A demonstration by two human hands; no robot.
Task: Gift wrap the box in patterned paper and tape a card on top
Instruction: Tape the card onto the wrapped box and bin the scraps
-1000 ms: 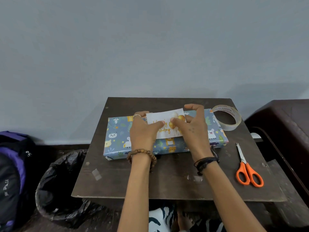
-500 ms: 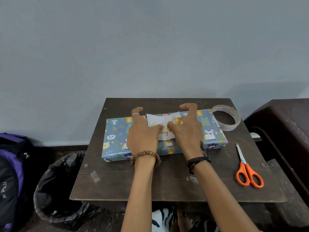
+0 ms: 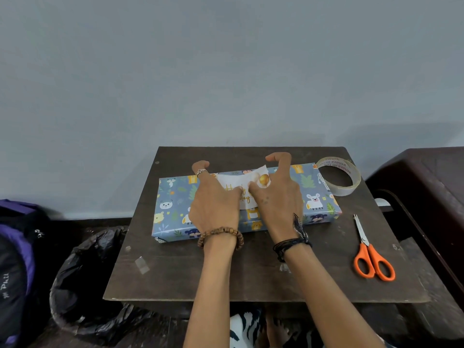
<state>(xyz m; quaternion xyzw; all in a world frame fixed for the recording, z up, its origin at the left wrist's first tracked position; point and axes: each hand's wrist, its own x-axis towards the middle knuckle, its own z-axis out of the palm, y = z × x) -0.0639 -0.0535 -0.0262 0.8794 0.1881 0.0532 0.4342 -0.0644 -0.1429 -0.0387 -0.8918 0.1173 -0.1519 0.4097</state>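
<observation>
Nearest to me, below the tabletop's (image 3: 175, 280) front edge, I see a strip of zebra-striped cloth (image 3: 242, 330). To my lower left sits a bin lined with a black bag (image 3: 82, 285), and a purple and black backpack (image 3: 15, 259) stands against the left edge of view. On the dark tabletop itself, a small scrap of clear tape (image 3: 142, 264) is stuck near the front left, and orange-handled scissors (image 3: 371, 257) lie closed on the right, blades pointing away from me.

Past that, both my forearms reach forward onto the wrapped box (image 3: 175, 209), which lies flat across the middle of the tabletop in blue paper printed with cartoon animals. The white card (image 3: 244, 200), with gold lettering and a gold balloon, rests on the box's top face, its far edge lifted and curling. My left hand (image 3: 216, 204), with a beaded bracelet at the wrist, presses on the card's left part, thumb on the lettering, index finger hooked over the box's far edge; its grip is spread, not clamped. My right hand (image 3: 278, 199), with dark cords at the wrist, presses its thumb beside the balloon, fingers arched over the card's far right corner, grip likewise apart.

Farther right, a roll of clear tape (image 3: 337, 175) lies just beside the box's far right corner. A grey wall (image 3: 226, 71) rises behind.
</observation>
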